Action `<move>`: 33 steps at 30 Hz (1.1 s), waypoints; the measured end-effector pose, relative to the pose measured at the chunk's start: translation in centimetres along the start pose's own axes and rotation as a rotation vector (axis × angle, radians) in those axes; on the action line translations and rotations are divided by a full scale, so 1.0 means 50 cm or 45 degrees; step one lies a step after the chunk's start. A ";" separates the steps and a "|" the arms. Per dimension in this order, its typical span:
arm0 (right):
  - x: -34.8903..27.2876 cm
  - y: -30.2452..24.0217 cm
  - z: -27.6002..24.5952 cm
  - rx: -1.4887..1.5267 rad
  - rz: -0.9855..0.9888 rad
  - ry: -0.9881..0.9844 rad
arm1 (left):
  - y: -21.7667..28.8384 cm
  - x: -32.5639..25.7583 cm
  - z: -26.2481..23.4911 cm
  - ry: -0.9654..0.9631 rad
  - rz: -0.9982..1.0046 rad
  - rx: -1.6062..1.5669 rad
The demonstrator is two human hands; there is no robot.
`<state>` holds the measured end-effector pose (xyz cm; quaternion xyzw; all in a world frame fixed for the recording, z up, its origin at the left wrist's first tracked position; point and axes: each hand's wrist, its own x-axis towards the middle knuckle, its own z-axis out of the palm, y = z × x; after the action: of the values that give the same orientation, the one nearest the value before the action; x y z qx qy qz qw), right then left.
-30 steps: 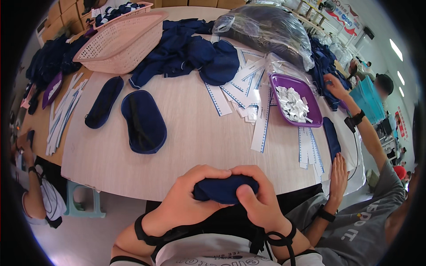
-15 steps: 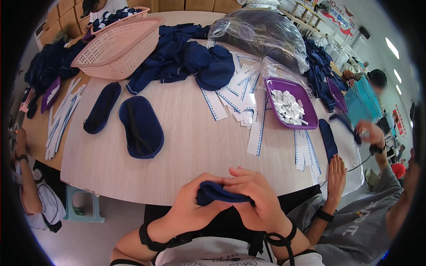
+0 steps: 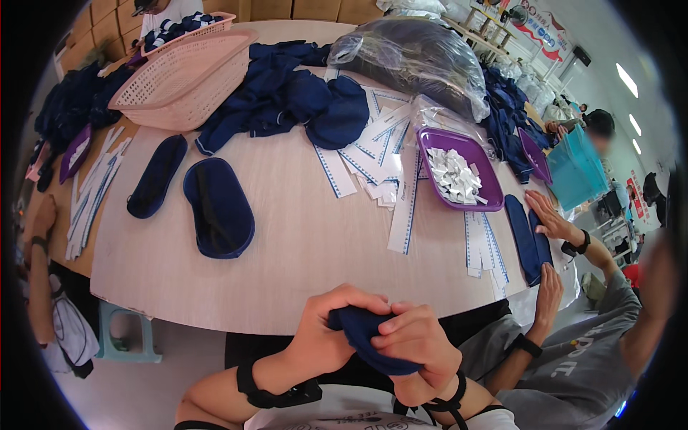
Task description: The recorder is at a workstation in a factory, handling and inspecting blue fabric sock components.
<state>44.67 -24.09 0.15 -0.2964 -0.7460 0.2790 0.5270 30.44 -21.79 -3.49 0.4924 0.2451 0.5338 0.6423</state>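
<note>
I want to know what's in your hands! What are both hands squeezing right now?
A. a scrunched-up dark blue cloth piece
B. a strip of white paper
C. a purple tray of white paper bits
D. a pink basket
A: the left hand and the right hand are both wrapped around a scrunched-up dark blue cloth piece, held near the table edge, while the basket, tray and paper strips lie untouched on it.

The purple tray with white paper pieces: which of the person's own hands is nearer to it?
Right. The right hand is below the purple tray, slightly left; the left hand is farther left. Both grip a navy cloth.
</note>
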 end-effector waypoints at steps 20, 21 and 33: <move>0.004 0.018 -0.043 -0.402 -0.607 -0.211 | 0.015 -0.036 -0.035 0.032 -0.240 -0.122; -0.009 0.017 -0.037 -0.369 -0.468 -0.235 | 0.024 -0.037 -0.036 0.022 -0.239 -0.117; 0.000 0.029 -0.006 -0.003 -0.068 -0.063 | 0.018 -0.048 -0.038 -0.143 0.313 0.315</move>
<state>45.15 -23.09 -0.82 -0.2700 -0.7669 0.2714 0.5151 27.70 -23.34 -3.97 0.6229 0.2106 0.5457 0.5195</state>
